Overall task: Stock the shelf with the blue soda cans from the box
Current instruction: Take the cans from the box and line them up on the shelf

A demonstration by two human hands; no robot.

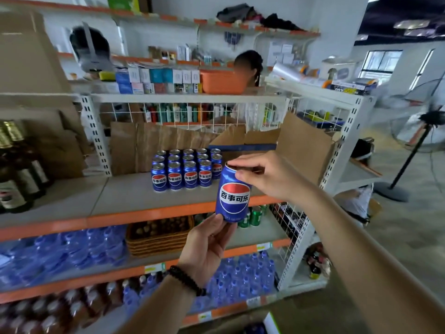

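Note:
A blue soda can (233, 194) with a red, white and blue logo hangs upright in front of the shelf edge. My right hand (267, 174) grips its top rim from the right. My left hand (207, 247), with a black bead bracelet, supports its bottom from below. Several matching blue cans (185, 171) stand in neat rows on the grey shelf board (125, 196) behind and left of the held can. An open cardboard box (301, 150) with raised flaps sits at the shelf's right end; its inside is hidden.
Dark bottles (16, 174) stand at the shelf's left end. Below are a wicker basket (159, 235), green cans (252, 216) and packs of water bottles (72, 249). A person (248, 66) stands behind the rack. A floor fan (414, 141) stands to the right.

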